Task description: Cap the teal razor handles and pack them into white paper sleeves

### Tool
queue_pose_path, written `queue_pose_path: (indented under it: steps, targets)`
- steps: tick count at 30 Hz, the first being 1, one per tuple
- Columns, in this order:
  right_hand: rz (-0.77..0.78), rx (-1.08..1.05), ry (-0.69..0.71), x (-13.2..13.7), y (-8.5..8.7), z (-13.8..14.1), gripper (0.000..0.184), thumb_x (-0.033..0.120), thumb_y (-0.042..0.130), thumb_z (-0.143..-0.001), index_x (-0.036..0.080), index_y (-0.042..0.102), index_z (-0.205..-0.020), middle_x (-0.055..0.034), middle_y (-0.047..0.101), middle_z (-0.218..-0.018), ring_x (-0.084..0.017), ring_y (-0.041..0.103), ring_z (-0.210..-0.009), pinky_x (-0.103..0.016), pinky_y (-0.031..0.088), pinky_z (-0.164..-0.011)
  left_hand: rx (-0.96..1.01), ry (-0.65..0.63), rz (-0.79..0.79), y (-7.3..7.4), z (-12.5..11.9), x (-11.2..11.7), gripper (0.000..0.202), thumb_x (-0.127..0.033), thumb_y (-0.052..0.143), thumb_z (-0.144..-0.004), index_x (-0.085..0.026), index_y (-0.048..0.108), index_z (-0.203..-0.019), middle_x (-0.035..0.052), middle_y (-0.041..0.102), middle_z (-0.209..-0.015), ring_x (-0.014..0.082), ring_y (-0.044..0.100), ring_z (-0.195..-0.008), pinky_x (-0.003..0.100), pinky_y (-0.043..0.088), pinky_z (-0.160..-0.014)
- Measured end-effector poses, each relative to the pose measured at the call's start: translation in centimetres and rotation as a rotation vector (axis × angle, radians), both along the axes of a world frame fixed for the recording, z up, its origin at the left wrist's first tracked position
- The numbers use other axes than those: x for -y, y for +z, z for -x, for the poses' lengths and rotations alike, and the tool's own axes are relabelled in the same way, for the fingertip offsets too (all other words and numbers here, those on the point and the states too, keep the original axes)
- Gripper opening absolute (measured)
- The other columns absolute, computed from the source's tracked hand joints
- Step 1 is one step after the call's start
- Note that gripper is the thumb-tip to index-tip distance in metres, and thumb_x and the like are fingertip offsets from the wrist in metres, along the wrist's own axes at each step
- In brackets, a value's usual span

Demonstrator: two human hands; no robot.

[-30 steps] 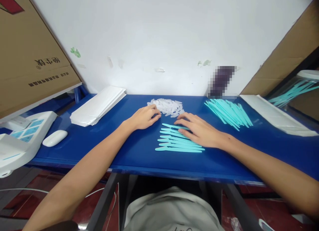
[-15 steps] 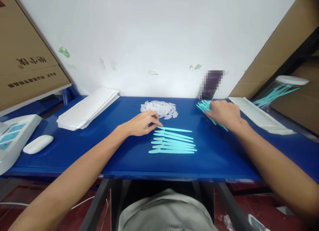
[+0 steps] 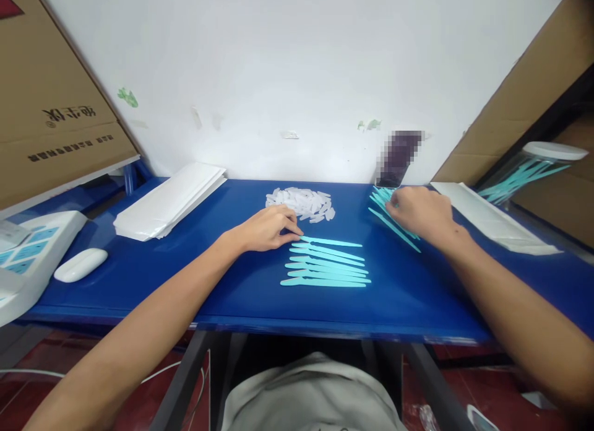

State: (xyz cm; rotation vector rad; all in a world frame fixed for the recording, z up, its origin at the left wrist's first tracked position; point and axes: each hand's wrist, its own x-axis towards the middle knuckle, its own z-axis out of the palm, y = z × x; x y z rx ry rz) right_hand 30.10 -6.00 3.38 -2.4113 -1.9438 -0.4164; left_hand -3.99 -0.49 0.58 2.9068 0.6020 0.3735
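Several turquoise eyebrow razors point(image 3: 329, 283) lie side by side in a row on the blue table, their blade ends to the left. My left hand point(image 3: 273, 228) is closed, thumb and finger pinching the left end of the farthest razor point(image 3: 336, 242) in that row. Just beyond it sits a heap of small whitish plastic pieces, seemingly blade caps point(image 3: 309, 202). My right hand point(image 3: 420, 209) is curled over a loose pile of the same razors point(image 3: 394, 225) at the back right; its fingertips touch the pile, and what they grip is mostly hidden.
White flat sleeves point(image 3: 169, 202) are stacked at left, near a white mouse point(image 3: 81, 265) and a white device point(image 3: 44, 257). A pixelated dark object point(image 3: 400, 158) leans against the wall. At right lie a white packet point(image 3: 496, 220) and a clear jar point(image 3: 529, 174) holding more razors.
The right hand has shifted slightly at the pile, and one razor there now lies more apart at its near side. My left hand keeps its pinch. The whole view has shifted slightly.
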Motion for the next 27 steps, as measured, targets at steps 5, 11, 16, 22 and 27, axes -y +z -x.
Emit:
queue_pose_path:
  steps: [5,11,16,22,27]
  targets:
    - [-0.099,-0.061,0.222,0.7,-0.5,2.6,0.033,0.042,0.046,-0.096,0.02,0.07,-0.096,-0.0116,0.076,-0.089,-0.028,0.068,-0.08,-0.034,0.034,-0.06,-0.008,-0.003,-0.046,-0.3,-0.2,-0.3,0.029,-0.032,0.05,-0.103,-0.022,0.078,-0.103,0.0079,0.07,-0.099,0.0217,0.062,-0.093,0.034,0.045,-0.084]
    - [0.023,-0.159,0.634,1.5,-2.0,5.6,0.03,0.038,0.044,-0.1,0.021,0.067,-0.097,-0.0071,0.075,-0.087,-0.022,0.065,-0.071,-0.031,0.035,-0.06,-0.01,0.016,-0.082,-0.6,-0.7,0.0,0.033,-0.029,0.04,-0.105,-0.017,0.07,-0.099,0.0097,0.068,-0.098,0.0231,0.061,-0.094,0.035,0.045,-0.085]
    - [0.044,-0.21,0.732,1.4,-3.1,6.1,0.029,0.037,0.045,-0.1,0.021,0.068,-0.094,-0.0069,0.075,-0.09,-0.021,0.065,-0.074,-0.03,0.038,-0.062,-0.007,0.051,0.002,-0.9,-0.8,0.1,0.034,-0.03,0.034,-0.105,-0.017,0.064,-0.099,0.0109,0.062,-0.101,0.0232,0.057,-0.091,0.035,0.044,-0.083]
    - [0.017,-0.43,0.724,1.4,-3.5,6.8,0.027,0.041,0.052,-0.097,0.021,0.071,-0.093,-0.0057,0.075,-0.09,-0.02,0.065,-0.077,-0.03,0.042,-0.068,-0.027,0.08,0.038,-1.0,-0.3,-0.2,0.031,-0.039,0.039,-0.105,-0.018,0.06,-0.099,0.0094,0.058,-0.103,0.0236,0.054,-0.096,0.036,0.042,-0.087]
    - [0.023,-0.545,0.706,1.7,-3.1,7.1,0.027,0.042,0.054,-0.095,0.02,0.069,-0.091,-0.0044,0.073,-0.084,-0.019,0.062,-0.07,-0.029,0.041,-0.064,0.002,0.139,0.043,-1.1,0.1,-0.6,0.034,-0.043,0.035,-0.105,-0.018,0.058,-0.101,0.0077,0.058,-0.099,0.0226,0.054,-0.094,0.035,0.042,-0.087]
